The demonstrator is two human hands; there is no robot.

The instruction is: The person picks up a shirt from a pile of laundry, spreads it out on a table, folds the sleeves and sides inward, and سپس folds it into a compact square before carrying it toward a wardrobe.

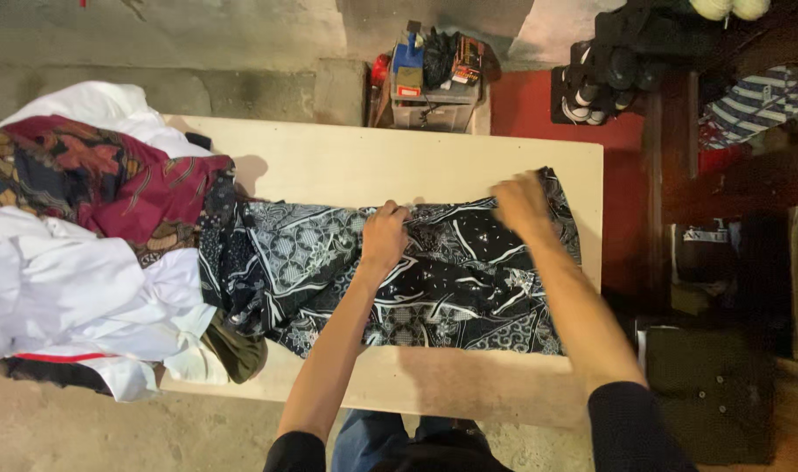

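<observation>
Both hands, left hand and right hand, grip released, flat on black-and-white patterned cloth below clear bin.

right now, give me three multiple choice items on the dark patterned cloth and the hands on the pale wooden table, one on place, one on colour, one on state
1. Where does the heap of white and maroon patterned clothes lie on the pale wooden table?
A. at its left end
B. at its right end
C. under it

2. What colours is the patterned cloth beneath the hands?
A. plain yellow
B. black with white print
C. green stripes

3. How do the left hand and right hand stand?
A. both raised clear of the cloth
B. both pressed on the cloth near its far edge
C. both holding scissors

Answers: 1 A, the heap covers the table's left end. 2 B, the fabric is black with white motifs. 3 B, both hands rest on the fabric, empty of any tool.
</observation>
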